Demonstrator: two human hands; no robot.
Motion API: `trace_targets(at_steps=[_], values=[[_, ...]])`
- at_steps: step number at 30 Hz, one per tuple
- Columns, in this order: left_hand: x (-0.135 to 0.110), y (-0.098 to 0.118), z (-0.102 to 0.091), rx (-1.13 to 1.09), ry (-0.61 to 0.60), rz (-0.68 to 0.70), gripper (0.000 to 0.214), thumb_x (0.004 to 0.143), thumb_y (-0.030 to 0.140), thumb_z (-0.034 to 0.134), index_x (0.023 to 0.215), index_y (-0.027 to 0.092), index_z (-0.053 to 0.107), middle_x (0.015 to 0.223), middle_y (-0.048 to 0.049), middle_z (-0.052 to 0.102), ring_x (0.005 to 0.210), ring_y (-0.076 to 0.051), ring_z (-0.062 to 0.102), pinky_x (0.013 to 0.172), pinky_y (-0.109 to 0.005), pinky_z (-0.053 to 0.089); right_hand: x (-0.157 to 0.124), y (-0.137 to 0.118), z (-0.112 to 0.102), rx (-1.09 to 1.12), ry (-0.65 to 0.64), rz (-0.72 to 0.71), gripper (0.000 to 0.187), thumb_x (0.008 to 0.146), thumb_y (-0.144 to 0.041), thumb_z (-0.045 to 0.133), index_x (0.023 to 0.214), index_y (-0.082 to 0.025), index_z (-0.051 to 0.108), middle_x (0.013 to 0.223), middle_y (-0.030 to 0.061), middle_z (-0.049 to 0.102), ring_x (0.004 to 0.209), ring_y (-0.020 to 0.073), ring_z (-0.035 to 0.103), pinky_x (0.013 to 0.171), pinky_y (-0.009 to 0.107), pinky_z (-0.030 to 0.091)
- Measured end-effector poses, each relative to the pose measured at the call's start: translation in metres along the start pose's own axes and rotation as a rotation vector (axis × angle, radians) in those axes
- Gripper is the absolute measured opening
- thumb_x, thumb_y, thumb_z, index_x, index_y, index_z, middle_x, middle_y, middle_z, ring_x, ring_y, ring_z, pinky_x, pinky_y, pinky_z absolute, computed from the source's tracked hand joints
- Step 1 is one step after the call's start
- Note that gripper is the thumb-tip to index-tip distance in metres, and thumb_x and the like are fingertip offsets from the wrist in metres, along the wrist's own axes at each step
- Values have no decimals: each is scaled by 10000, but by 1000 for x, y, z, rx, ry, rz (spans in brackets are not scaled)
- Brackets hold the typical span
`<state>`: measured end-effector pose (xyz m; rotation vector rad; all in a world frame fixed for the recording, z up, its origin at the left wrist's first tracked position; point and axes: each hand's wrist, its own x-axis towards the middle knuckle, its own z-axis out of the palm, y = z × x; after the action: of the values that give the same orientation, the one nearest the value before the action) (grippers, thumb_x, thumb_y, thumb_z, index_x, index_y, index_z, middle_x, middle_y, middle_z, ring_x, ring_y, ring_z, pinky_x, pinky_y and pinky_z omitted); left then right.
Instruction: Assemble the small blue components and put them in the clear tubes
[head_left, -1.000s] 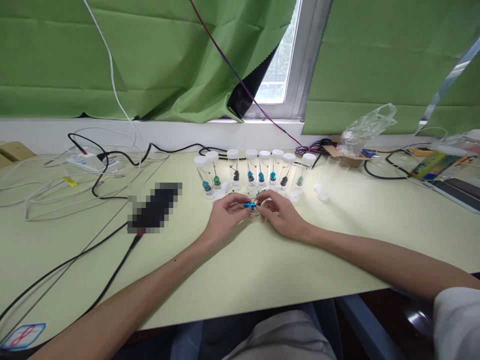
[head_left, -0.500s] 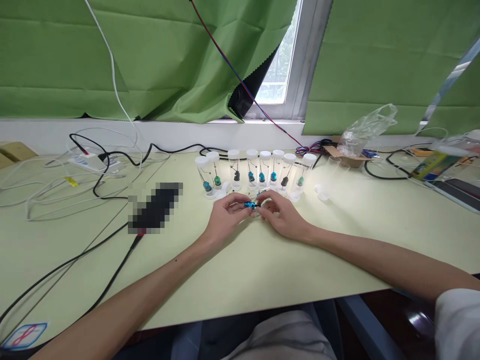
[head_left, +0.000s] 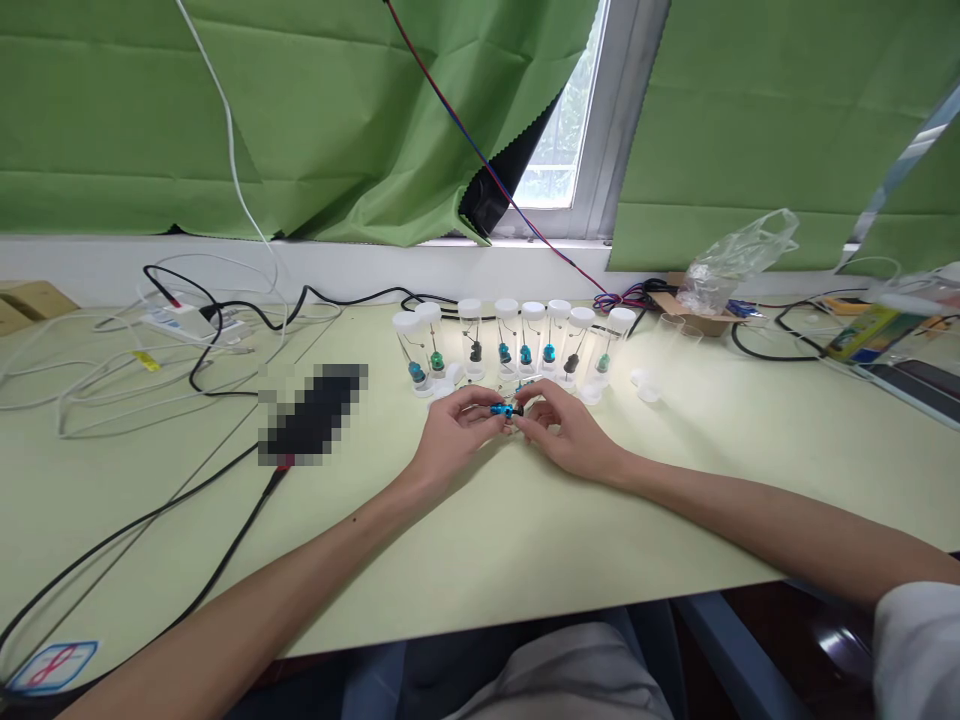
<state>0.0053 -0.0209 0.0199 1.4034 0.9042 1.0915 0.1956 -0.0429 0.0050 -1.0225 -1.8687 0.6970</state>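
Note:
Between thumb and fingers, my left hand [head_left: 451,432] pinches a small shiny blue cylindrical piece [head_left: 500,410] with a black end. My right hand [head_left: 564,432] meets it from the other side, its fingertips closed at the black end. Thin, wire-like bits show under and behind the fingers, too small to make out. Just beyond my hands stands a row of several clear capped tubes [head_left: 471,335]. Each holds a small blue, green or dark piece on a thin wire. White caps [head_left: 448,380] lie by the left tubes, partly behind my left hand.
A pixelated dark object [head_left: 313,412] with a cable lies left of my hands. White and black cables run to a power strip [head_left: 176,320]. At the back right are faint clear tubes [head_left: 671,350], a cardboard box [head_left: 701,322] with a plastic bag [head_left: 739,262], and a phone-like slab [head_left: 919,390].
Both hands keep the same hold on the blue piece. The whole view has shifted very slightly; nothing else has visibly moved.

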Motion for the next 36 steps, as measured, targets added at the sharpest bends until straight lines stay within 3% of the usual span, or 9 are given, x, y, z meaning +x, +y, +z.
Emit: trace_targets(at_steps=[5, 11, 14, 18, 21, 29, 36], values=[[1, -3, -1, 12, -10, 10, 278, 667, 272, 814, 890, 171, 682, 951, -55, 701, 881, -210, 691, 862, -380, 568, 1, 6, 1, 28, 15, -16, 204, 957, -339, 550, 1122, -221, 529, 1048, 68, 630, 730, 143, 630, 661, 315, 537], [0, -2, -1, 25, -12, 2, 271, 654, 252, 818, 874, 171, 683, 928, -45, 698, 871, -200, 688, 858, -359, 568, 1, 3, 2, 58, -10, 32, 206, 1017, -389, 437, 1096, -226, 535, 742, -14, 621, 611, 129, 605, 638, 296, 520], [0, -2, -1, 21, -8, 4, 267, 657, 254, 816, 874, 174, 683, 931, -43, 697, 862, -199, 688, 850, -360, 570, 0, 0, 1, 35, -18, 35, 200, 1013, -386, 447, 1091, -230, 543, 778, -4, 636, 637, 132, 611, 659, 302, 523], [0, -2, -1, 10, -12, 12, 259, 668, 256, 808, 882, 176, 687, 944, -46, 699, 857, -199, 690, 836, -360, 575, -1, 0, 0, -3, -14, 2, 199, 963, -350, 543, 1122, -231, 531, 1023, 53, 648, 702, 134, 618, 645, 303, 519], [0, -1, -1, 14, -7, 12, 270, 663, 268, 815, 883, 177, 689, 945, -51, 708, 875, -209, 693, 846, -368, 573, -1, 1, 0, -13, -10, -20, 220, 940, -333, 570, 1130, -230, 523, 1091, 74, 628, 737, 140, 616, 617, 294, 513], [-2, 1, 0, 4, -16, 0, 303, 647, 311, 840, 865, 170, 684, 950, -59, 713, 900, -222, 701, 864, -377, 577, 0, 5, 2, 20, 14, -18, 186, 967, -334, 538, 1116, -222, 534, 1025, 57, 634, 694, 132, 612, 678, 328, 540], [-2, 2, 0, 5, -15, -2, 294, 647, 300, 832, 865, 172, 681, 915, -52, 714, 853, -218, 712, 874, -396, 575, 0, 3, 3, 67, 5, 23, 224, 1003, -422, 473, 1109, -236, 537, 757, -8, 636, 616, 139, 612, 636, 311, 525]])
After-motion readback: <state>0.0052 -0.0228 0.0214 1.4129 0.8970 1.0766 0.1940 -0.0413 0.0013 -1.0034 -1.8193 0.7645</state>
